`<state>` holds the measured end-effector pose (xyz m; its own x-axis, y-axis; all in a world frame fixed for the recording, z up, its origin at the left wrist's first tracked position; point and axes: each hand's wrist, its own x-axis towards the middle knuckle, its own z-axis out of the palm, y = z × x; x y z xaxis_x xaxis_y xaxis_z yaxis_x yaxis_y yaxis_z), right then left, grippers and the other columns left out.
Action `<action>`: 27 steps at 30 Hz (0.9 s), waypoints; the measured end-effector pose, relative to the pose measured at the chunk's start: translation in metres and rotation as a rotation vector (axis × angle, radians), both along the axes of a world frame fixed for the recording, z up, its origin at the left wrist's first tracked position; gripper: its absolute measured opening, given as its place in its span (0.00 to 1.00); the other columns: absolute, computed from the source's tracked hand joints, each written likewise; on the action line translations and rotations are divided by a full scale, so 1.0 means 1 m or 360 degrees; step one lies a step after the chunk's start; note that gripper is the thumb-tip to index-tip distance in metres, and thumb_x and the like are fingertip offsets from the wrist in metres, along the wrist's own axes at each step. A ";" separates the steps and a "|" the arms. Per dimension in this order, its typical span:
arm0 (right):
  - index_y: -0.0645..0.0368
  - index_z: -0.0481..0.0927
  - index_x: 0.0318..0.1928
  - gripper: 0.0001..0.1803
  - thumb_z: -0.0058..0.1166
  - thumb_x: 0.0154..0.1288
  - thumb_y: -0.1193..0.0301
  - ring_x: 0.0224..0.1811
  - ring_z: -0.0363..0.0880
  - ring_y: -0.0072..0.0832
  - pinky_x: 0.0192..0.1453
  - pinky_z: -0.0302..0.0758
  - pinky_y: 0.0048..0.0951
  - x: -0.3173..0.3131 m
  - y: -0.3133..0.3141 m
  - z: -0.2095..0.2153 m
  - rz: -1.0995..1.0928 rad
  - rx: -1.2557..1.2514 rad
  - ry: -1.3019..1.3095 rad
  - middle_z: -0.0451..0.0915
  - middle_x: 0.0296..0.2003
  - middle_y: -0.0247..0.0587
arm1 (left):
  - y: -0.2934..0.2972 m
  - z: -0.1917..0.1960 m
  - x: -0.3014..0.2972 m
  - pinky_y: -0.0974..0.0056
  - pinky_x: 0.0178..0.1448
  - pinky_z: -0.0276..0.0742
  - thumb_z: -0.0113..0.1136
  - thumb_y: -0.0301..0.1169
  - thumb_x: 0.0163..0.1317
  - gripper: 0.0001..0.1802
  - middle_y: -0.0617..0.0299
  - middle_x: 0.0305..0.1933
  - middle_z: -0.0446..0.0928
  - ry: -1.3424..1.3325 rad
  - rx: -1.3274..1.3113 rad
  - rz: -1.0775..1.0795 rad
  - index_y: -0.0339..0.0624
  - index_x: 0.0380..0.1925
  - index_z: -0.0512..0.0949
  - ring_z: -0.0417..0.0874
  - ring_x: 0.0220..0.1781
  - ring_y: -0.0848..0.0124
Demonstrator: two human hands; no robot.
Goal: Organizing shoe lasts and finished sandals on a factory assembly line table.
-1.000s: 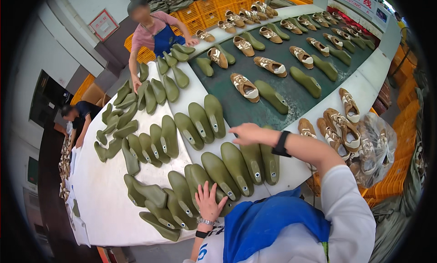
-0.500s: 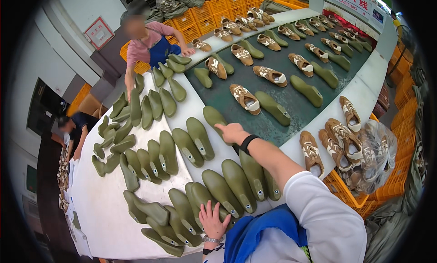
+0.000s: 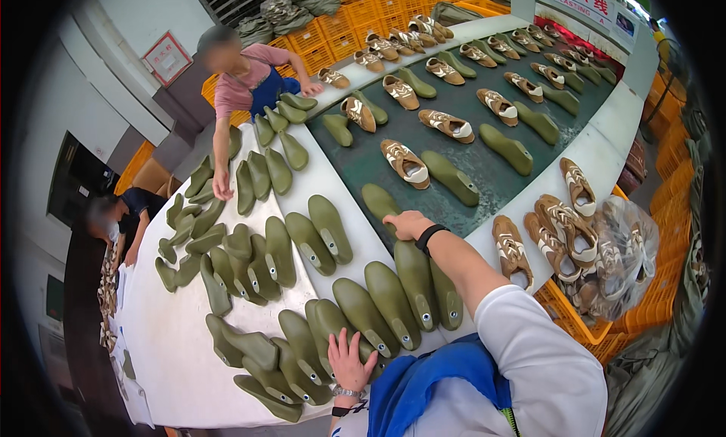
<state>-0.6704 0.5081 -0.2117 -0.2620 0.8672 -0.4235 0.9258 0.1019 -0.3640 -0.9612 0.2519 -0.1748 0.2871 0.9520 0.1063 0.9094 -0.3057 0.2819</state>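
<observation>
At the near left corner of the dark green belt (image 3: pixel 484 187), my right hand (image 3: pixel 409 225) has its fingers closed around the near end of a green shoe last (image 3: pixel 380 201). My left hand (image 3: pixel 350 361) lies with fingers spread over the heel ends of shoe lasts (image 3: pixel 330 323) in the row close to my body. More green lasts (image 3: pixel 392 301) stand side by side between my hands, some showing small round holes at the heel. Brown sneakers with white stripes (image 3: pixel 405 163) sit on the belt, many beside a green last (image 3: pixel 451 178).
Across the white table (image 3: pixel 174 346) lie several more lasts. A co-worker in a blue apron (image 3: pixel 266 89) reaches over it from the far left; another person (image 3: pixel 136 217) is further left. Sneakers (image 3: pixel 513 248) line the right ledge, beside a plastic bag of shoes (image 3: pixel 624 248) on an orange crate (image 3: pixel 575 316).
My right hand has moved the shoe last rightward onto the belt's corner. The co-worker's hand has let go of a last, which now rests nearer among the others. My left hand has hardly moved.
</observation>
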 end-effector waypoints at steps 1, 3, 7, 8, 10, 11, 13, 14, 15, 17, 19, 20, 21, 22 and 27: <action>0.40 0.61 0.62 0.29 0.46 0.58 0.69 0.50 0.75 0.40 0.53 0.71 0.36 0.002 -0.001 0.000 -0.0001 -0.0022 0.0014 0.77 0.47 0.45 | 0.000 0.001 0.000 0.46 0.64 0.55 0.63 0.44 0.46 0.31 0.50 0.63 0.60 -0.0005 0.0000 -0.0004 0.43 0.51 0.71 0.55 0.66 0.44; 0.40 0.59 0.64 0.30 0.46 0.60 0.66 0.52 0.74 0.40 0.54 0.71 0.37 0.003 -0.007 0.010 -0.0012 -0.0048 0.0009 0.76 0.49 0.46 | -0.002 -0.002 -0.001 0.46 0.64 0.55 0.63 0.44 0.46 0.31 0.51 0.62 0.61 -0.0012 0.0020 -0.0008 0.44 0.51 0.71 0.55 0.65 0.44; 0.42 0.62 0.63 0.28 0.46 0.61 0.60 0.53 0.73 0.40 0.56 0.70 0.38 0.016 -0.023 0.031 -0.0209 0.0017 0.0070 0.74 0.51 0.45 | 0.001 -0.009 -0.002 0.46 0.63 0.56 0.63 0.45 0.46 0.31 0.52 0.62 0.61 -0.0029 0.0106 -0.0039 0.45 0.51 0.71 0.56 0.65 0.45; 0.43 0.64 0.62 0.27 0.46 0.61 0.60 0.54 0.72 0.40 0.56 0.69 0.38 0.023 -0.028 0.031 -0.0191 0.0049 0.0087 0.74 0.52 0.45 | 0.000 -0.010 -0.002 0.46 0.63 0.56 0.63 0.45 0.46 0.31 0.52 0.62 0.61 -0.0036 0.0115 -0.0046 0.45 0.51 0.71 0.56 0.65 0.45; 0.46 0.68 0.59 0.25 0.46 0.60 0.61 0.55 0.71 0.40 0.56 0.69 0.39 0.044 -0.038 0.031 -0.0163 0.0113 0.0124 0.74 0.52 0.43 | 0.002 -0.009 -0.001 0.46 0.63 0.55 0.64 0.44 0.46 0.31 0.51 0.62 0.61 -0.0053 0.0117 -0.0059 0.44 0.51 0.71 0.56 0.65 0.45; 0.49 0.73 0.55 0.22 0.47 0.59 0.61 0.53 0.73 0.41 0.54 0.70 0.39 0.050 -0.049 0.034 -0.0182 0.0205 0.0175 0.76 0.50 0.44 | 0.001 -0.010 -0.002 0.46 0.64 0.55 0.64 0.44 0.46 0.31 0.51 0.62 0.61 -0.0061 0.0118 -0.0046 0.44 0.51 0.71 0.56 0.65 0.45; 0.50 0.74 0.54 0.22 0.48 0.58 0.60 0.50 0.74 0.42 0.53 0.71 0.39 0.064 -0.076 0.038 -0.0129 0.0282 0.0325 0.77 0.47 0.46 | -0.005 -0.015 -0.005 0.46 0.65 0.54 0.64 0.43 0.46 0.30 0.51 0.62 0.61 -0.0075 0.0120 -0.0008 0.44 0.51 0.71 0.55 0.66 0.45; 0.50 0.74 0.53 0.22 0.48 0.58 0.60 0.49 0.75 0.42 0.53 0.72 0.39 0.071 -0.088 0.040 -0.0090 0.0328 0.0404 0.78 0.46 0.46 | -0.006 -0.014 -0.002 0.46 0.65 0.54 0.64 0.43 0.46 0.30 0.51 0.62 0.61 -0.0105 0.0095 -0.0015 0.44 0.51 0.71 0.55 0.66 0.45; 0.52 0.75 0.52 0.22 0.49 0.58 0.60 0.48 0.76 0.43 0.52 0.72 0.39 0.075 -0.103 0.038 -0.0117 0.0333 0.0452 0.78 0.44 0.47 | -0.006 -0.012 0.000 0.46 0.65 0.53 0.64 0.43 0.46 0.30 0.51 0.62 0.61 -0.0134 0.0081 -0.0005 0.44 0.51 0.71 0.54 0.66 0.45; 0.53 0.75 0.52 0.22 0.49 0.58 0.59 0.46 0.77 0.44 0.51 0.72 0.38 0.077 -0.143 0.026 -0.0132 0.0363 0.0593 0.79 0.42 0.49 | -0.005 -0.012 -0.001 0.47 0.65 0.53 0.64 0.42 0.47 0.30 0.50 0.63 0.60 -0.0158 0.0099 0.0021 0.43 0.51 0.71 0.54 0.66 0.45; 0.51 0.75 0.52 0.23 0.50 0.59 0.56 0.48 0.75 0.45 0.53 0.71 0.37 0.061 -0.176 0.018 -0.0094 0.0434 0.0882 0.77 0.44 0.50 | -0.002 -0.012 0.006 0.47 0.65 0.53 0.63 0.45 0.49 0.31 0.49 0.62 0.61 -0.0222 0.0115 0.0100 0.44 0.52 0.70 0.54 0.66 0.45; 0.50 0.75 0.53 0.23 0.50 0.59 0.55 0.50 0.73 0.46 0.55 0.69 0.37 0.052 -0.188 0.015 -0.0039 0.0477 0.1079 0.76 0.46 0.50 | -0.002 -0.009 0.014 0.47 0.64 0.53 0.63 0.47 0.49 0.32 0.49 0.62 0.61 -0.0270 0.0126 0.0154 0.44 0.53 0.70 0.54 0.66 0.45; 0.49 0.74 0.53 0.24 0.49 0.59 0.53 0.54 0.69 0.47 0.58 0.65 0.39 0.042 -0.199 0.009 -0.0053 0.0521 0.1036 0.74 0.49 0.50 | 0.000 -0.009 0.023 0.44 0.64 0.52 0.63 0.49 0.50 0.33 0.49 0.61 0.61 -0.0267 0.0134 0.0163 0.45 0.53 0.69 0.54 0.66 0.44; 0.48 0.74 0.54 0.25 0.49 0.59 0.52 0.58 0.65 0.48 0.61 0.62 0.41 0.031 -0.207 0.005 -0.0080 0.0568 0.0987 0.72 0.52 0.50 | 0.000 -0.005 0.035 0.38 0.64 0.49 0.61 0.51 0.50 0.33 0.51 0.62 0.62 -0.0236 0.0111 0.0200 0.47 0.53 0.70 0.54 0.66 0.46; 0.44 0.72 0.55 0.29 0.51 0.55 0.46 0.62 0.58 0.48 0.62 0.51 0.60 -0.008 -0.225 0.018 -0.0058 0.0817 0.0339 0.69 0.56 0.46 | -0.002 -0.015 0.061 0.32 0.63 0.44 0.59 0.51 0.52 0.29 0.55 0.61 0.64 0.0007 0.0220 0.0377 0.51 0.53 0.71 0.59 0.65 0.54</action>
<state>-0.6784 0.2827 -0.1934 -0.2617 0.9583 0.1148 0.8434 0.2849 -0.4555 -0.8999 0.2499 -0.1897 0.0586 0.9692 0.2390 0.9613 -0.1194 0.2484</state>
